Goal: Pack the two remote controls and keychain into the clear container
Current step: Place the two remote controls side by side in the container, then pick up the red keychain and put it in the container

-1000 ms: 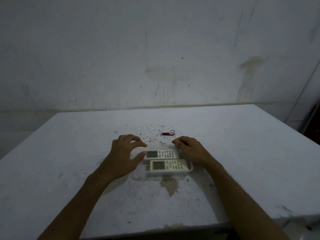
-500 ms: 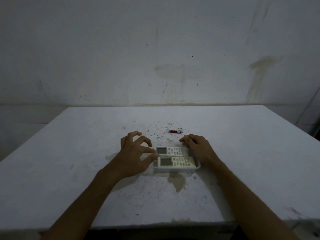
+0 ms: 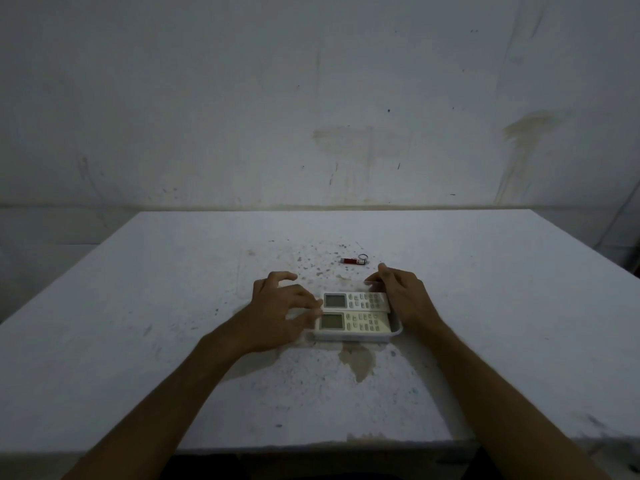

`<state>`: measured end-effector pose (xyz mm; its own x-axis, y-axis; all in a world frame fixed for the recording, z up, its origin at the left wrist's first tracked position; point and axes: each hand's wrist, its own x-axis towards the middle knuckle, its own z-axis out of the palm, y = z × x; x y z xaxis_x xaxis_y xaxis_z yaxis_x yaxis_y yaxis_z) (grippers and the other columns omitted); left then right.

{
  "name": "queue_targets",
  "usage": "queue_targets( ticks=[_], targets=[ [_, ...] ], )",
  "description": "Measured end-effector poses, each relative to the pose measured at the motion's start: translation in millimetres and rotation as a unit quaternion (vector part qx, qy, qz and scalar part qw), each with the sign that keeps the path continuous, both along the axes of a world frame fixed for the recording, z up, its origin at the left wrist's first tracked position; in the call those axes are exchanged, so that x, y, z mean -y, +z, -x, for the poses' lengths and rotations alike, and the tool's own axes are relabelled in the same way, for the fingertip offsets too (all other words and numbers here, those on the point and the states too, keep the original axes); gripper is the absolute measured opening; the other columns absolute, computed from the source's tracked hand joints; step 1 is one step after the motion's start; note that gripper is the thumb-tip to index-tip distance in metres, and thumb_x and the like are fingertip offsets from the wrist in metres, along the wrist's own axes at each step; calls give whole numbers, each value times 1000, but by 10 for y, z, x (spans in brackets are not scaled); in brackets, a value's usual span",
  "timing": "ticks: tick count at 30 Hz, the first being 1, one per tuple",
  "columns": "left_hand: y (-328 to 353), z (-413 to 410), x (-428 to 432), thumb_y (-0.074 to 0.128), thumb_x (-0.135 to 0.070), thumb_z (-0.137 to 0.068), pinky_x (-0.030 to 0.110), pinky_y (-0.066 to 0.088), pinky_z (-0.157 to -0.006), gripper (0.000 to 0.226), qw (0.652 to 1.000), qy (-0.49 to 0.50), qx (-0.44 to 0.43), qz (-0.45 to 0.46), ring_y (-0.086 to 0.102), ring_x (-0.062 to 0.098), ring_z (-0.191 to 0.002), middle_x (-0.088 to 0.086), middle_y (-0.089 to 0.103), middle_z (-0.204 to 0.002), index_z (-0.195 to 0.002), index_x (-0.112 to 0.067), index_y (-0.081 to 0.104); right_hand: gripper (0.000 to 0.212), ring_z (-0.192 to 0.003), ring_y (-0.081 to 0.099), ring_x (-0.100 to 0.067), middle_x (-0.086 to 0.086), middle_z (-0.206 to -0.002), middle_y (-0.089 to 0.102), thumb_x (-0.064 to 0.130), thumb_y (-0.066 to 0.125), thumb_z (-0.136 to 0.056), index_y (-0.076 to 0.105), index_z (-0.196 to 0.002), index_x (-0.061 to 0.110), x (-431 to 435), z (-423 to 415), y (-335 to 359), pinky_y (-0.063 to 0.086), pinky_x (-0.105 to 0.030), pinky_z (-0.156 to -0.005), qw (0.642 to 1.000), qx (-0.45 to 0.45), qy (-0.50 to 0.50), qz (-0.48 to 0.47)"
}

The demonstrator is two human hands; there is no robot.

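Resting at the left end of the clear container, the left hand is lying with curled fingers touching the screen ends of the two remotes, not closed round anything. Opposite it, the right hand is pressing flat-sided against the container's right end and the button end of the far remote, fingertips reaching past the far corner; it too is gripping nothing that can be made out, more steadying than holding. Between the hands, the far remote and the near remote are lying side by side, face up, inside the shallow container, though the far one seems to be riding a little high along the back rim. Beyond the right hand's fingertips, the red keychain is sitting alone on the white table, clear of the container. Judging by this, two of three items are packed and are being nudged level; the keychain is not yet picked up or dropped in.
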<state>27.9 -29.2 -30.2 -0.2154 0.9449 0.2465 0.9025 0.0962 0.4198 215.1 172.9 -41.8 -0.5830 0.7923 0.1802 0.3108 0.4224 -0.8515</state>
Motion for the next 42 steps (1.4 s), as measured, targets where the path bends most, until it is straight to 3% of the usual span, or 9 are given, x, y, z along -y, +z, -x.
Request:
queue_targets(
  ticks=[3,8,17,22,25,30,34,37,42],
  targets=[
    [142,30,-75,72,-53,-83,39,32,-107,36,999,24,48,7,45,0,-118,-31,64,-105,-114,-36,75,50,-88,69,-9,5,-93,76,43,35,-108,78,-100,19,-10,0,12,49,-19,-74,1000,2,1,-6],
    [406,120,-265,87,-53,-69,32,45,-99,51,992,19,74,103,63,-1,-108,-22,75,-107,-116,-36,75,48,-87,69,-8,7,-90,76,42,37,-107,79,-99,20,-17,-2,6,51,-24,-77,1000,8,-1,-14],
    [380,120,-255,78,-58,-77,28,42,-89,41,998,-6,28,56,56,1,-103,-15,73,-111,-109,-32,78,49,-90,68,-10,7,-92,75,44,34,-108,78,-102,22,-65,-23,42,48,-23,-76,999,32,32,3],
    [468,271,-639,69,-50,-90,18,50,-86,27,996,-20,80,-35,67,-6,-93,-16,77,-99,-102,-28,80,44,-84,69,-18,-2,-93,77,41,40,-107,76,-106,16,-399,49,235,52,-28,-75,996,16,28,81],
    [468,372,-1071,69,-43,-93,24,47,-90,27,996,-10,83,-2,63,0,-103,-13,74,-108,-113,-26,76,25,-79,70,-12,3,-89,75,33,54,-102,68,-117,18,-627,206,227,56,-29,-74,999,31,-25,2],
    [270,504,-1608,73,-48,-88,26,42,-89,53,991,10,96,87,59,15,-116,-5,68,-126,-135,-25,64,25,-79,63,-1,6,-94,68,19,58,-99,63,-123,24,-751,298,-4,56,-25,-74,996,-17,-77,-53],
    [137,571,-1749,80,-47,-82,26,49,-91,38,990,10,128,56,61,10,-106,-11,68,-111,-115,-29,76,38,-98,61,-9,5,-124,60,13,55,-97,65,-129,31,-888,347,-117,49,-15,-80,985,80,4,-155],
    [31,593,-1785,84,-44,-78,25,52,-88,26,991,5,130,14,63,2,-97,-17,69,-99,-100,-33,81,43,-115,57,-17,3,-134,55,14,51,-96,65,-129,37,-972,398,-178,55,-33,-90,967,140,60,-205],
    [19,542,-1808,75,-44,-86,33,55,-87,19,989,15,148,6,66,6,-94,-14,76,-98,-99,-30,82,29,-114,57,-11,9,-131,59,43,55,-97,66,-124,42,-924,421,-118,51,-36,-94,969,153,52,-189]
  ],
)
